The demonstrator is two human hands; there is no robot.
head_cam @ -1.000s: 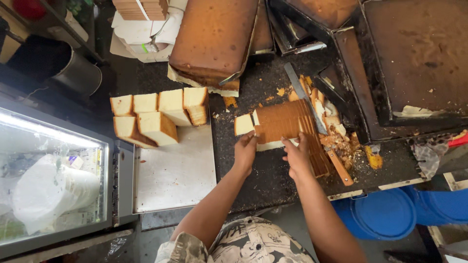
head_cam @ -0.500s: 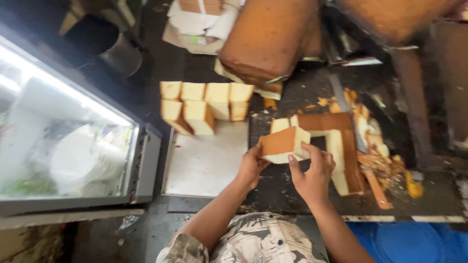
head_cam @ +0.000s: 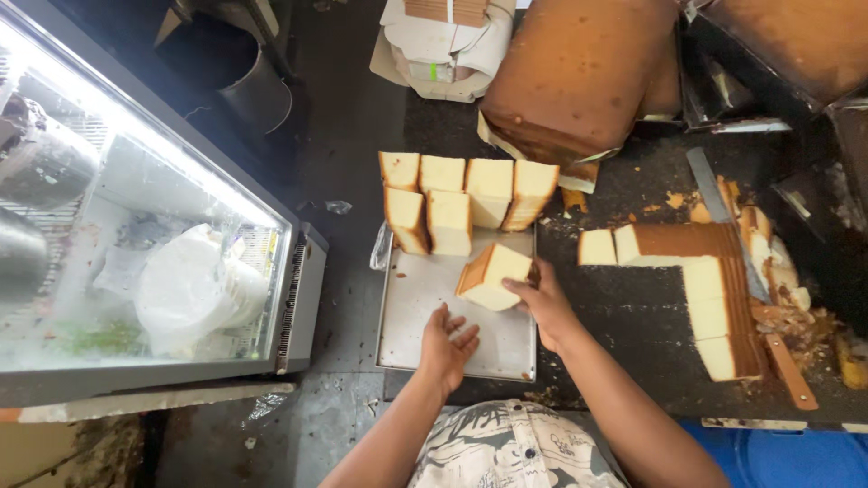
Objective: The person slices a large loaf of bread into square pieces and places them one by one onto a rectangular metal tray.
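The right hand (head_cam: 545, 305) grips a cake block (head_cam: 493, 276) by its side; the fingers curl around the edge near the person; the block is a chunky square piece, pale yellow and soft-looking on its cut faces, with a thin brown crust on the left side; it sits tilted, over the metal tray (head_cam: 425, 334), close to the tray's right edge. The left hand (head_cam: 446, 345) is open with its fingers spread; it holds nothing and hovers over the bare part of the tray, just beside the block.

At the far end of the tray stand more cut cake pieces (head_cam: 466, 199) in two rows, touching one another, all the same pale yellow with brown crust. To the right, on the dark tabletop (head_cam: 633, 316), lies a bigger slab of cake (head_cam: 701, 271) shaped like a corner, brown on top and yellow where it is cut; a long knife (head_cam: 723, 217) lies just past it; crusty trimmings (head_cam: 787, 289) are piled by its right side. A big brown uncut cake (head_cam: 579, 72) sits farther back. On the left is a glass display case (head_cam: 136, 235).
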